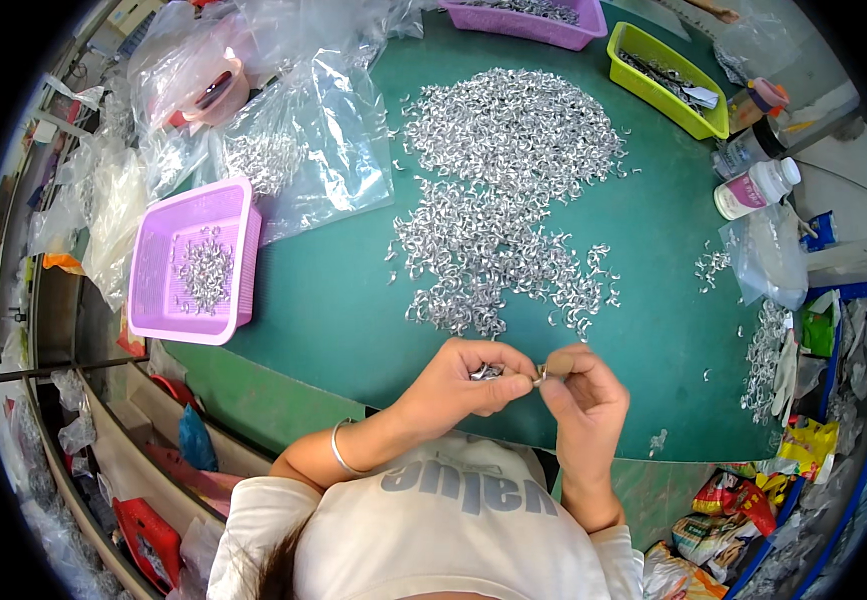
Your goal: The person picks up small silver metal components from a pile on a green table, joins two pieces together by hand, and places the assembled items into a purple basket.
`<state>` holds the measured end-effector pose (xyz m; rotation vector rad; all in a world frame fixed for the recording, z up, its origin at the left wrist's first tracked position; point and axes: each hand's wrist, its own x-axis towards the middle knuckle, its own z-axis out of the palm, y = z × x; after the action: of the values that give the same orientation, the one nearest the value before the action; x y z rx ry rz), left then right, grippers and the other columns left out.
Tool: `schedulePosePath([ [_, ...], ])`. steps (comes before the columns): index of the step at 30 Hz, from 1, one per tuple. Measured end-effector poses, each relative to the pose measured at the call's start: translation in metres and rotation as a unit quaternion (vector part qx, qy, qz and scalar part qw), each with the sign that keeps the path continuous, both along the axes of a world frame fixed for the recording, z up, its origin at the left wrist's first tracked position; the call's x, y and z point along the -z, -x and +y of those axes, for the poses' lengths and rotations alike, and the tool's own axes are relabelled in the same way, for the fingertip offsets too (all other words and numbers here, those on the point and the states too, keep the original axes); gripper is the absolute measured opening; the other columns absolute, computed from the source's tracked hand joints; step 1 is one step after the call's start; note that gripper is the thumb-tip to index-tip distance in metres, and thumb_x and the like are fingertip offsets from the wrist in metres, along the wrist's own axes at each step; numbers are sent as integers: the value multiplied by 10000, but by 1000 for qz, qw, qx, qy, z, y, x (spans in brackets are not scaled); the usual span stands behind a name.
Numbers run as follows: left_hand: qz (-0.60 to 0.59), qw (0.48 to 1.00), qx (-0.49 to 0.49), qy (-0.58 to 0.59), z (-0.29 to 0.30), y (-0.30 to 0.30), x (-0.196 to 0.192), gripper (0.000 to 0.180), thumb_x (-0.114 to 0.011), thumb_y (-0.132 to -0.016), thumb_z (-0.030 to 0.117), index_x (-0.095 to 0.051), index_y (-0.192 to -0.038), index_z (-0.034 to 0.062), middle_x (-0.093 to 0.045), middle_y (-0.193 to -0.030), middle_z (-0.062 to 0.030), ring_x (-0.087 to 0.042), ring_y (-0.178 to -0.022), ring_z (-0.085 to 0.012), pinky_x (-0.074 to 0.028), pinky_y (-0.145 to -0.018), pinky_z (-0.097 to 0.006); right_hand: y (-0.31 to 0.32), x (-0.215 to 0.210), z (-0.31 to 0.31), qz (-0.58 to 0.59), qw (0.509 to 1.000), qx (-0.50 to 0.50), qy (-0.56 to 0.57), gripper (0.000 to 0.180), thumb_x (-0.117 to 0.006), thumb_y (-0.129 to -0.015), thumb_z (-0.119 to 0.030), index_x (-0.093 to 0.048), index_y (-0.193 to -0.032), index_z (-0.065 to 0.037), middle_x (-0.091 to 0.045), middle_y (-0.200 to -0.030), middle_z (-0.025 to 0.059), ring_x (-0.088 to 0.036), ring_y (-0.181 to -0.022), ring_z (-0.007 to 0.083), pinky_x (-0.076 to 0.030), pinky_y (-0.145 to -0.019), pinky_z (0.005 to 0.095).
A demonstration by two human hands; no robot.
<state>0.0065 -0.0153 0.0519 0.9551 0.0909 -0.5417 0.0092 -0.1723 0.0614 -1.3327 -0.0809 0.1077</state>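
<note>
My left hand (482, 378) is closed, with several small curved silvery metal pieces (486, 372) tucked inside its curled fingers. Its thumb and forefinger meet my right hand (586, 393) just above the table's near edge. The right fingers are also closed in a pinch, on a tiny metal piece (542, 373) at the point where both hands come together. Fingers partly hide that piece, so its exact shape is unclear. Just beyond the hands, a large heap of similar curved metal pieces (509, 135) spreads over the green table (334, 300).
A lilac basket (244, 265) with some pieces stands at left, beside a clear plastic bag (354, 160). Along the far side are a purple basket (579, 35) and a lime-green basket (719, 120). A white bottle (739, 197) and scattered pieces (766, 350) lie at right.
</note>
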Motion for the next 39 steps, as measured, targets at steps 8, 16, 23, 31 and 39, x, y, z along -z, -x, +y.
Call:
schedulePosePath([
  [8, 179, 953, 36, 241, 18, -1, 25, 282, -471, -885, 245, -400, -701, 43, -310, -620, 19, -242, -504, -37, -196, -384, -170, -7, 44, -7, 57, 986, 37, 153, 107, -605, -770, 1, -576, -872, 14, -559, -795, 32, -486, -726, 101, -378, -638, 229],
  [16, 142, 967, -54, 204, 28, 2, 58, 147, -381, -745, 159, -372, -654, 44, -398, -658, -85, -358, -508, -157, -244, -395, -228, -10, 90, 19, -197, 825, 1, 529, 184, -670, -693, -83, -553, -827, -35, -535, -807, 75, -486, -784, 263, -352, -681, 356],
  [23, 159, 984, -39, 70, 26, 1, 68, 223, -461, -910, 201, -510, -786, 23, -473, -657, -38, -408, -503, -86, -282, -389, -192, -14, 85, 9, -227, 857, 1, 463, 98, -625, -721, -33, -540, -768, -27, -556, -782, 76, -506, -719, 264, -376, -640, 351],
  [31, 76, 988, -38, -128, 7, -1, 45, 188, -602, -835, 206, -617, -894, 27, -502, -645, 41, -421, -560, -20, -313, -449, -157, -16, 50, 2, -382, 827, -21, 413, 180, -589, -633, 14, -601, -811, -11, -576, -805, 71, -557, -731, 234, -405, -630, 336],
  [39, -6, 981, -72, -178, 3, -4, 19, 149, -613, -816, 132, -645, -877, 1, -586, -713, 6, -479, -616, -19, -371, -499, -164, -12, 33, 5, -218, 940, 48, 257, 173, -634, -648, 84, -597, -803, 16, -586, -779, 92, -543, -726, 202, -409, -650, 285],
])
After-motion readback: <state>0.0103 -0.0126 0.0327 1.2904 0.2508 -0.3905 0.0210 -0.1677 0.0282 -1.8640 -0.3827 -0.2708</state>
